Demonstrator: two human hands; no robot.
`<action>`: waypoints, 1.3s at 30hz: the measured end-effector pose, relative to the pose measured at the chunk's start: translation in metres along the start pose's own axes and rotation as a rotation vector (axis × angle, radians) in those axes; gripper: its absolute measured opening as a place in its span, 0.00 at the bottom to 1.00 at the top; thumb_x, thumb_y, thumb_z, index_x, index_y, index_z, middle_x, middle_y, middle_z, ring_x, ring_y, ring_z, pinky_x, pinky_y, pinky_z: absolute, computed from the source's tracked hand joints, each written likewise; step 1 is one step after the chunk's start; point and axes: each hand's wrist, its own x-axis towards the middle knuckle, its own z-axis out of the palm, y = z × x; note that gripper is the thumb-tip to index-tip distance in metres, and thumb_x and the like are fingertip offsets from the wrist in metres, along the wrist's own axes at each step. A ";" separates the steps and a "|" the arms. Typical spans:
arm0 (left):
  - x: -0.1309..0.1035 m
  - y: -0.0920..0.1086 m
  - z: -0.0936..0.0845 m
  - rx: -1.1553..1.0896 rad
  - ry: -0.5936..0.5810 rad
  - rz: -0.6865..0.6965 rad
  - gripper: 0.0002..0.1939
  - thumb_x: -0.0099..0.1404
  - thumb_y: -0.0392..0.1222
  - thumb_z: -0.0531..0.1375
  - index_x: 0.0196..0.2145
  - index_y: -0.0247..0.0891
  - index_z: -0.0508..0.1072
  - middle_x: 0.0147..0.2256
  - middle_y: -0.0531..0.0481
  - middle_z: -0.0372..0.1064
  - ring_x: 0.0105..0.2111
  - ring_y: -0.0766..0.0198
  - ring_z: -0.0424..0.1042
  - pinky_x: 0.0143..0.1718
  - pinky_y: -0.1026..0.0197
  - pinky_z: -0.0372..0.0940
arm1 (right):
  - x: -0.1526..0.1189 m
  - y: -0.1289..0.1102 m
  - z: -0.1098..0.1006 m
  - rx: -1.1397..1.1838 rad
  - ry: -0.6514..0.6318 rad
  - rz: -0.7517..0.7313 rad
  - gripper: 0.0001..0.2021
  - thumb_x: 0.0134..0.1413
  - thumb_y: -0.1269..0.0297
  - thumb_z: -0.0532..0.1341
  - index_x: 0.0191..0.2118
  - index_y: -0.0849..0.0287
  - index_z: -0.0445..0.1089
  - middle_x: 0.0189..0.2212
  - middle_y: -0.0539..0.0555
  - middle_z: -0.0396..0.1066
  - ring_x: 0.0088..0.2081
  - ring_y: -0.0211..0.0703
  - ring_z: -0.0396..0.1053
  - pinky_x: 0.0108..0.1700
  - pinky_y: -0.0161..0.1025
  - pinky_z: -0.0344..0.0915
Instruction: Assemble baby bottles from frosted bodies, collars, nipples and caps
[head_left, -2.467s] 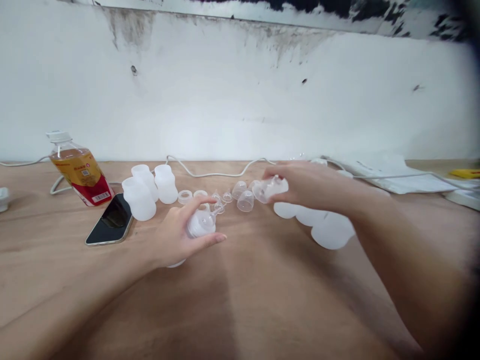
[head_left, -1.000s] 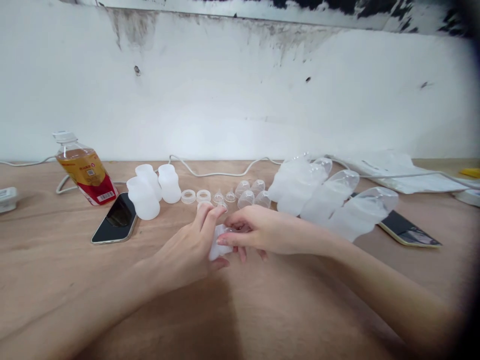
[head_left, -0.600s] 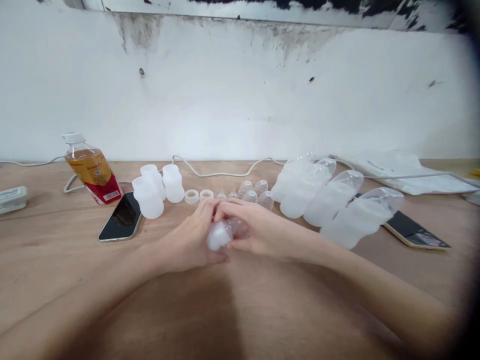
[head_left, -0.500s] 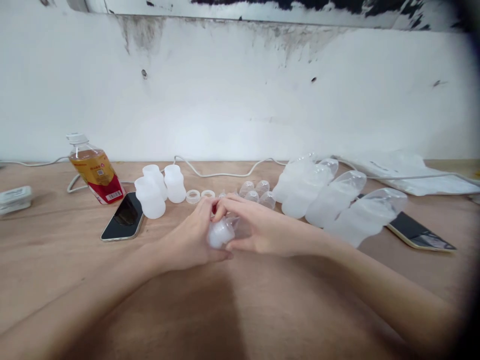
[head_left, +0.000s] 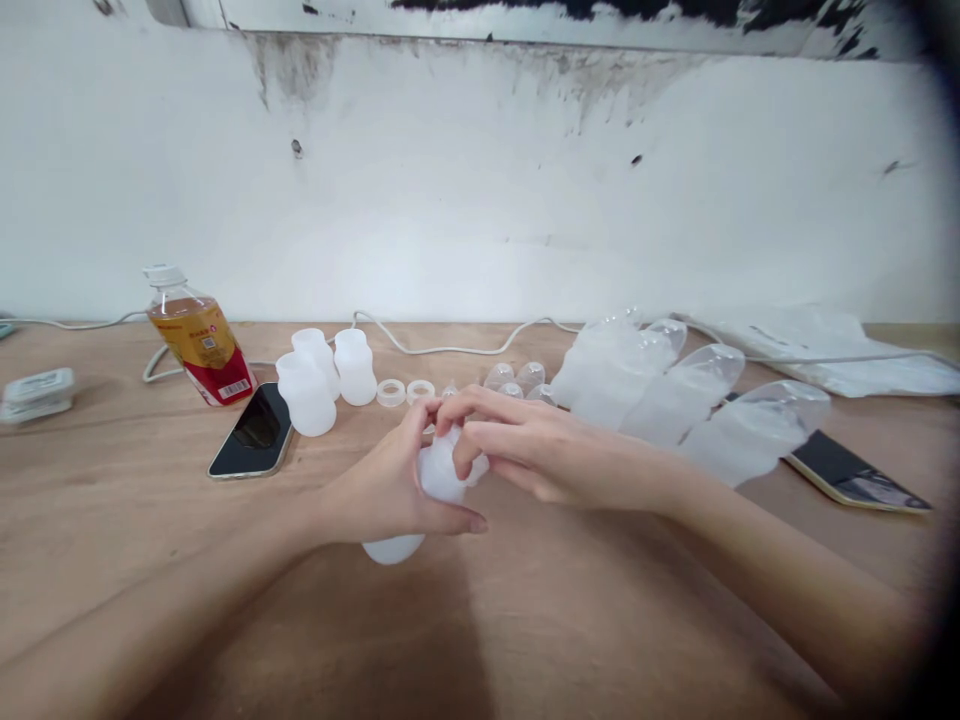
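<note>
My left hand (head_left: 390,480) is wrapped round a translucent white bottle (head_left: 441,474), whose lower end shows below the palm. The fingers of my right hand (head_left: 517,445) curl over the bottle's top end and close on it; what exactly lies under them is partly hidden. Just beyond my hands are two clear rings (head_left: 391,392) and several small clear domed pieces (head_left: 531,377). To the left stand three white hourglass-shaped bottles (head_left: 355,367). On the right lie several frosted bottles with clear domed covers (head_left: 679,390).
A drink bottle (head_left: 201,345) and a phone (head_left: 253,432) are at the left, with a small white box (head_left: 37,395) farther out. A white cable (head_left: 450,350) runs along the wall. At the right are a second phone (head_left: 855,475) and a plastic bag (head_left: 832,350).
The bottle in my left hand has tilted so its lower end now shows below the palm. My right hand's fingers have shifted over its top end. The view has moved slightly.
</note>
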 end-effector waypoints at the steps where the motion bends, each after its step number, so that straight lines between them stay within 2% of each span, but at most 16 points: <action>1: -0.001 0.000 -0.004 -0.113 -0.082 -0.045 0.28 0.44 0.42 0.65 0.40 0.41 0.56 0.39 0.50 0.59 0.40 0.58 0.65 0.39 0.54 0.63 | 0.000 0.003 0.000 0.020 0.036 -0.071 0.15 0.45 0.85 0.49 0.33 0.57 0.61 0.46 0.51 0.59 0.45 0.36 0.60 0.42 0.33 0.60; 2: -0.002 -0.002 -0.008 -0.246 -0.183 -0.093 0.27 0.46 0.42 0.65 0.40 0.41 0.55 0.36 0.51 0.61 0.37 0.60 0.66 0.36 0.55 0.63 | -0.001 0.007 -0.001 0.037 0.092 -0.122 0.14 0.45 0.85 0.48 0.32 0.57 0.60 0.45 0.52 0.58 0.46 0.37 0.59 0.42 0.33 0.60; 4: -0.003 -0.008 -0.015 -0.515 -0.397 -0.193 0.27 0.47 0.44 0.63 0.42 0.42 0.54 0.31 0.54 0.63 0.29 0.62 0.68 0.30 0.57 0.64 | -0.002 0.015 -0.003 0.026 0.267 -0.122 0.13 0.46 0.83 0.49 0.31 0.57 0.59 0.43 0.53 0.58 0.45 0.37 0.59 0.41 0.34 0.60; 5: -0.004 -0.011 -0.017 -0.597 -0.467 -0.221 0.28 0.47 0.44 0.63 0.43 0.42 0.54 0.29 0.54 0.64 0.28 0.63 0.68 0.28 0.58 0.63 | -0.002 0.018 -0.005 0.007 0.346 -0.088 0.12 0.46 0.82 0.51 0.31 0.57 0.59 0.42 0.53 0.58 0.44 0.38 0.59 0.40 0.35 0.60; 6: -0.004 -0.013 -0.020 -0.622 -0.490 -0.220 0.28 0.47 0.44 0.63 0.44 0.42 0.54 0.30 0.54 0.64 0.28 0.63 0.68 0.29 0.59 0.63 | -0.003 0.022 -0.007 -0.008 0.392 -0.043 0.11 0.46 0.81 0.52 0.32 0.57 0.59 0.41 0.53 0.58 0.43 0.39 0.60 0.40 0.35 0.61; 7: -0.003 -0.013 -0.022 -0.581 -0.459 -0.192 0.29 0.47 0.44 0.63 0.44 0.42 0.55 0.32 0.53 0.64 0.30 0.63 0.68 0.30 0.60 0.63 | -0.004 0.024 -0.009 -0.021 0.390 0.021 0.11 0.46 0.79 0.53 0.35 0.57 0.60 0.41 0.53 0.59 0.43 0.40 0.60 0.39 0.35 0.61; 8: -0.003 -0.012 -0.024 -0.480 -0.379 -0.151 0.28 0.48 0.44 0.63 0.45 0.42 0.56 0.34 0.52 0.64 0.33 0.63 0.68 0.32 0.60 0.63 | -0.004 0.026 -0.010 -0.035 0.347 0.088 0.12 0.46 0.78 0.54 0.38 0.56 0.60 0.41 0.54 0.59 0.42 0.40 0.61 0.37 0.35 0.61; 11: 0.000 -0.007 -0.033 0.028 -0.037 -0.040 0.24 0.52 0.47 0.61 0.46 0.42 0.59 0.41 0.50 0.63 0.39 0.61 0.65 0.37 0.59 0.61 | -0.006 0.029 -0.007 -0.108 0.067 0.251 0.15 0.49 0.71 0.55 0.45 0.53 0.60 0.41 0.53 0.62 0.37 0.41 0.64 0.34 0.36 0.61; 13: 0.003 -0.006 -0.042 0.376 0.143 0.004 0.23 0.53 0.50 0.59 0.45 0.40 0.61 0.42 0.48 0.64 0.40 0.59 0.65 0.37 0.59 0.61 | -0.005 0.029 -0.002 -0.149 -0.113 0.319 0.15 0.50 0.68 0.56 0.46 0.52 0.61 0.39 0.53 0.64 0.34 0.42 0.65 0.32 0.37 0.60; 16: 0.005 -0.014 -0.055 0.719 0.258 0.052 0.22 0.53 0.51 0.59 0.43 0.37 0.63 0.39 0.47 0.66 0.37 0.58 0.66 0.37 0.59 0.60 | -0.004 0.031 0.010 -0.120 -0.262 0.407 0.16 0.49 0.66 0.57 0.46 0.56 0.60 0.35 0.54 0.67 0.32 0.44 0.66 0.30 0.37 0.59; 21: 0.005 -0.029 -0.065 0.953 0.303 0.055 0.21 0.56 0.50 0.56 0.45 0.37 0.61 0.42 0.46 0.64 0.39 0.57 0.66 0.38 0.59 0.60 | -0.003 0.033 0.022 -0.117 -0.321 0.449 0.14 0.47 0.63 0.58 0.41 0.60 0.60 0.33 0.56 0.67 0.34 0.48 0.67 0.30 0.39 0.60; 26: 0.005 -0.030 -0.070 1.204 0.283 0.062 0.19 0.58 0.49 0.55 0.44 0.35 0.62 0.40 0.44 0.67 0.42 0.53 0.65 0.47 0.52 0.51 | -0.002 0.029 0.023 -0.060 -0.304 0.419 0.11 0.53 0.60 0.53 0.41 0.60 0.63 0.40 0.57 0.62 0.35 0.45 0.66 0.36 0.41 0.62; 31: 0.005 -0.027 -0.074 1.248 0.280 0.005 0.20 0.58 0.48 0.55 0.45 0.34 0.60 0.40 0.43 0.68 0.43 0.53 0.65 0.46 0.53 0.52 | -0.002 0.030 0.025 -0.094 -0.295 0.421 0.10 0.55 0.67 0.49 0.41 0.62 0.63 0.40 0.59 0.61 0.35 0.45 0.66 0.38 0.44 0.62; 35: 0.005 -0.023 -0.077 1.231 0.272 -0.041 0.22 0.57 0.48 0.55 0.46 0.32 0.59 0.39 0.41 0.69 0.41 0.52 0.66 0.45 0.53 0.52 | -0.002 0.034 0.028 -0.091 -0.276 0.382 0.09 0.53 0.68 0.51 0.39 0.62 0.64 0.39 0.59 0.62 0.35 0.45 0.66 0.38 0.43 0.62; 39: 0.004 -0.023 -0.075 1.230 0.273 -0.030 0.22 0.58 0.46 0.55 0.47 0.31 0.58 0.39 0.41 0.68 0.42 0.52 0.66 0.46 0.53 0.52 | -0.001 0.034 0.028 -0.110 -0.275 0.385 0.09 0.53 0.68 0.51 0.38 0.63 0.64 0.38 0.59 0.63 0.35 0.45 0.66 0.38 0.43 0.62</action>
